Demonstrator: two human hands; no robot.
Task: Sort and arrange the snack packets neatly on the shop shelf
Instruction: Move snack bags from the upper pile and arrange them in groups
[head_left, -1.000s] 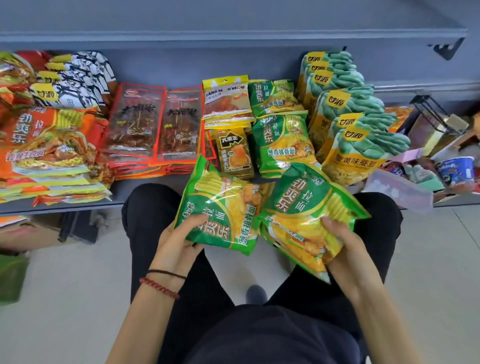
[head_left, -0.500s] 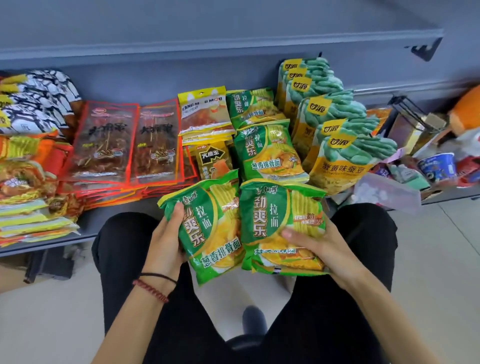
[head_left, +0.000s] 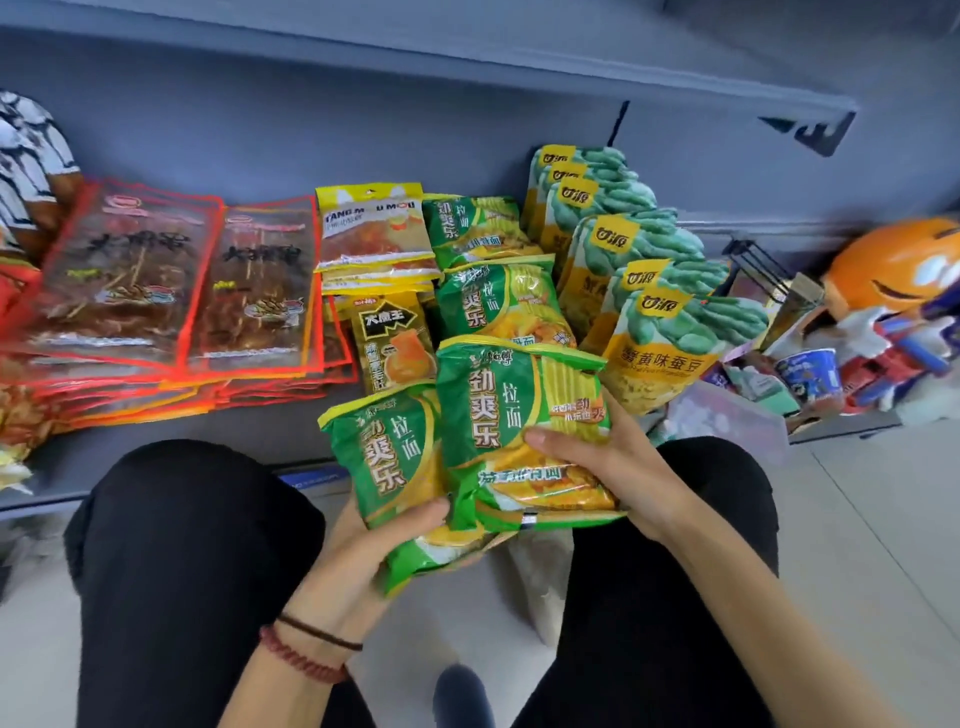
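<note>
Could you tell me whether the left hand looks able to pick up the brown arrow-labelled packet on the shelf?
Probably not yet: the left hand grips a green noodle packet that hides the lower edge of the brown packet. That packet lies just beyond, so a freed hand could likely reach it.

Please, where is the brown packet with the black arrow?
The brown packet lies centrally on the shelf in the head view, before the yellow packets, between the red-edged packets and shelved green packets.

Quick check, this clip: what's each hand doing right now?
Left hand: holds the left green noodle packet.
Right hand: holds the right green noodle packet.
</note>
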